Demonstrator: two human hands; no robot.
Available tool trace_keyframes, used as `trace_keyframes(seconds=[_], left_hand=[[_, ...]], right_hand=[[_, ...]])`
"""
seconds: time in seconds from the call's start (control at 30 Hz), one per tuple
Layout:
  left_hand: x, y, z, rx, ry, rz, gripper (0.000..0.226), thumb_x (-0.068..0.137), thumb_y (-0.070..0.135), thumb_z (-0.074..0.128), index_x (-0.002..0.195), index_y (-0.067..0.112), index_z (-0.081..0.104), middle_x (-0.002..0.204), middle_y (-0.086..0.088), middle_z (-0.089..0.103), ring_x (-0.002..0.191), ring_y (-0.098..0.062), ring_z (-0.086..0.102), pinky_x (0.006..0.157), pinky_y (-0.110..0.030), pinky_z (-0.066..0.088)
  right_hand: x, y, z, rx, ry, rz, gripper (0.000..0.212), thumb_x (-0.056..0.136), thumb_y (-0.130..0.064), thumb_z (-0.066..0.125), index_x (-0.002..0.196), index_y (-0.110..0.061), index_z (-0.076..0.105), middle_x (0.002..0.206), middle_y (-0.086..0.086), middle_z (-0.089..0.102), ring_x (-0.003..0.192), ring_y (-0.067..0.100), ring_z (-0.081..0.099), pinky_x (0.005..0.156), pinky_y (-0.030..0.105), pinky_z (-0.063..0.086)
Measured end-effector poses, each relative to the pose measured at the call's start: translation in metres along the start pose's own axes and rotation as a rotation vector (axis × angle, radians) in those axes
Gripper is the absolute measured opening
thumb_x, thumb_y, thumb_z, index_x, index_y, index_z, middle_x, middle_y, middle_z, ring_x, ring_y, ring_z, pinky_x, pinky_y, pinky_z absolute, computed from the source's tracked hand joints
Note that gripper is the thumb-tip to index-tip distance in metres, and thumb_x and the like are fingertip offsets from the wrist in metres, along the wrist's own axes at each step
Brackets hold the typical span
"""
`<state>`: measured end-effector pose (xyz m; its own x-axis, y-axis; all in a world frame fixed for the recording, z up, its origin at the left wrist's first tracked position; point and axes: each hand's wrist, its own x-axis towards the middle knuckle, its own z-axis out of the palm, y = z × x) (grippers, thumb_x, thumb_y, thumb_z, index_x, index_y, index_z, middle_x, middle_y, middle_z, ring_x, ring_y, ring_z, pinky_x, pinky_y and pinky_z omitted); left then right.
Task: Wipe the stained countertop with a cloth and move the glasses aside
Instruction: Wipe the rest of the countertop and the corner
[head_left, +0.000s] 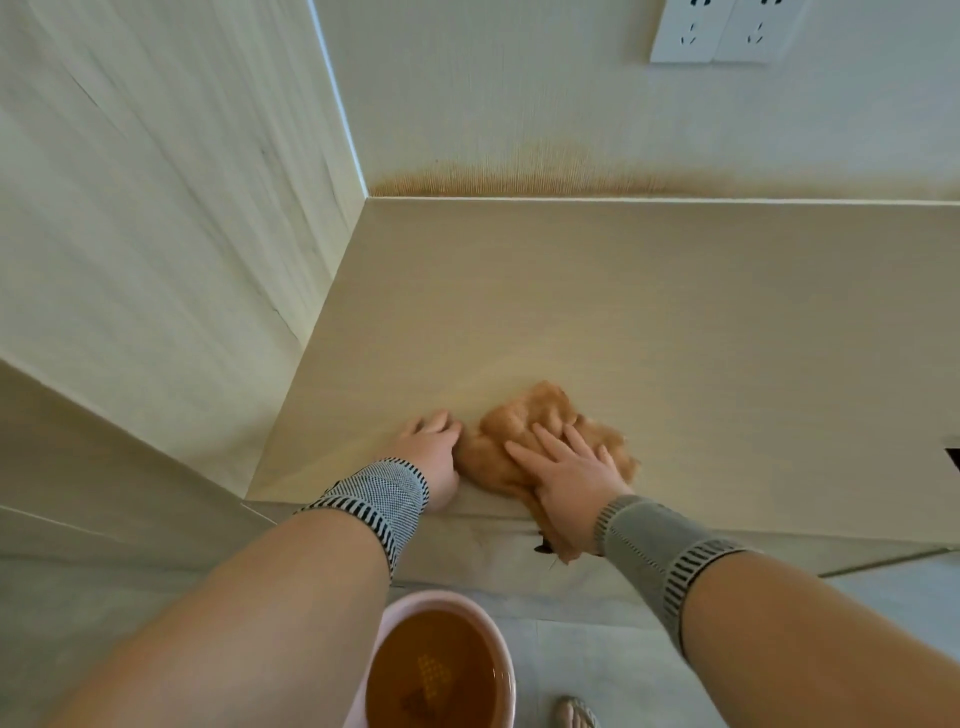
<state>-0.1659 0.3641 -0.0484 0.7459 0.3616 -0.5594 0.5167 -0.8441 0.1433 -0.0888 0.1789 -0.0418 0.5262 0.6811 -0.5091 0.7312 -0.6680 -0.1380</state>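
A crumpled, brown-stained cloth (524, 421) lies near the front edge of the beige countertop (623, 312). My right hand (566, 473) presses flat on the cloth with fingers spread; a corner of cloth hangs over the edge below the wrist. My left hand (431, 452) rests on the counter just left of the cloth, fingers curled down, touching the cloth's side. A faint yellowish smear lies on the counter left of the cloth. No glasses are in view.
A pink basin (498, 649) of brown water stands on the floor below the counter edge. A brown stain (519, 179) runs along the back wall's base. Wall sockets (722, 31) sit at the upper right. The left wall panel (156, 234) closes off the counter's corner.
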Motion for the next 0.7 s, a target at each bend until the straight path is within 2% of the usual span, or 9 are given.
trace_keyframes(seconds=[0.13, 0.2, 0.27, 0.33, 0.4, 0.47, 0.53, 0.6, 0.7], left_hand=[[-0.005, -0.004, 0.003, -0.04, 0.018, -0.028, 0.068, 0.098, 0.028, 0.046, 0.157, 0.036, 0.012, 0.165, 0.002, -0.011, 0.152, -0.025, -0.002, 0.122, -0.045, 0.017], [-0.01, -0.005, 0.002, -0.05, 0.019, -0.043, 0.067, 0.099, 0.032, 0.046, 0.156, 0.04, 0.011, 0.165, -0.003, -0.011, 0.152, -0.028, -0.002, 0.122, -0.045, 0.018], [-0.009, -0.005, 0.0, -0.041, 0.02, -0.029, 0.069, 0.099, 0.036, 0.048, 0.157, 0.038, 0.01, 0.165, -0.004, -0.009, 0.152, -0.027, -0.001, 0.122, -0.043, 0.016], [-0.007, -0.009, -0.002, -0.014, 0.032, -0.007, 0.073, 0.096, 0.041, 0.05, 0.157, 0.032, 0.011, 0.166, -0.005, -0.004, 0.152, -0.025, 0.002, 0.123, -0.039, 0.014], [-0.006, -0.012, -0.005, 0.018, 0.041, 0.003, 0.078, 0.095, 0.043, 0.053, 0.158, 0.025, 0.011, 0.166, -0.004, -0.001, 0.152, -0.023, 0.005, 0.123, -0.037, 0.014], [-0.005, -0.015, -0.006, 0.033, 0.03, 0.012, 0.079, 0.094, 0.042, 0.054, 0.158, 0.022, 0.011, 0.166, -0.003, 0.0, 0.152, -0.022, 0.007, 0.122, -0.036, 0.015], [-0.006, -0.017, -0.007, 0.024, 0.027, 0.013, 0.078, 0.095, 0.04, 0.055, 0.158, 0.022, 0.012, 0.166, -0.001, 0.001, 0.152, -0.022, 0.01, 0.122, -0.036, 0.015], [-0.004, -0.019, -0.01, 0.043, 0.048, 0.02, 0.072, 0.096, 0.036, 0.053, 0.157, 0.025, 0.017, 0.166, 0.002, 0.006, 0.151, -0.023, 0.013, 0.122, -0.037, 0.016], [-0.001, -0.021, -0.016, 0.01, 0.077, 0.004, 0.058, 0.099, 0.023, 0.047, 0.154, 0.028, 0.029, 0.163, 0.005, 0.02, 0.148, -0.023, 0.024, 0.12, -0.037, 0.023]], right_hand=[[-0.005, 0.038, -0.01, 0.204, 0.09, 0.313, 0.081, 0.097, -0.013, 0.052, 0.156, -0.039, 0.005, 0.165, -0.007, -0.008, 0.152, 0.028, -0.004, 0.122, 0.054, 0.011], [-0.005, 0.034, -0.015, 0.238, 0.081, 0.43, 0.079, 0.096, -0.006, 0.045, 0.157, -0.035, 0.003, 0.166, -0.002, -0.008, 0.151, 0.031, -0.003, 0.121, 0.053, 0.016], [-0.002, 0.01, -0.018, 0.212, 0.032, 0.403, 0.09, 0.091, 0.002, 0.053, 0.157, -0.033, 0.002, 0.165, -0.002, -0.011, 0.151, 0.034, -0.004, 0.12, 0.054, 0.019], [0.001, -0.018, -0.018, 0.16, -0.016, 0.24, 0.101, 0.086, 0.004, 0.06, 0.157, -0.035, 0.0, 0.164, -0.006, -0.014, 0.151, 0.032, -0.007, 0.12, 0.053, 0.015], [0.001, -0.029, -0.016, 0.101, -0.027, 0.117, 0.098, 0.088, -0.002, 0.062, 0.157, -0.037, 0.002, 0.164, -0.01, -0.012, 0.151, 0.028, -0.008, 0.121, 0.051, 0.012], [0.0, -0.018, -0.016, 0.081, -0.006, 0.113, 0.081, 0.095, -0.017, 0.055, 0.156, -0.04, 0.007, 0.165, -0.011, -0.006, 0.151, 0.027, -0.001, 0.12, 0.051, 0.016], [-0.003, 0.003, -0.019, 0.084, 0.039, 0.236, 0.065, 0.099, -0.037, 0.043, 0.155, -0.043, 0.009, 0.165, -0.007, -0.003, 0.149, 0.03, 0.005, 0.118, 0.052, 0.021], [-0.006, 0.023, -0.016, 0.082, 0.049, 0.415, 0.066, 0.098, -0.052, 0.036, 0.155, -0.042, 0.005, 0.165, 0.0, -0.011, 0.149, 0.036, -0.002, 0.117, 0.056, 0.017], [0.002, 0.023, -0.011, 0.2, 0.041, 0.573, 0.068, 0.1, -0.052, 0.029, 0.157, -0.03, -0.002, 0.164, 0.009, -0.016, 0.149, 0.041, -0.01, 0.12, 0.057, 0.01]])
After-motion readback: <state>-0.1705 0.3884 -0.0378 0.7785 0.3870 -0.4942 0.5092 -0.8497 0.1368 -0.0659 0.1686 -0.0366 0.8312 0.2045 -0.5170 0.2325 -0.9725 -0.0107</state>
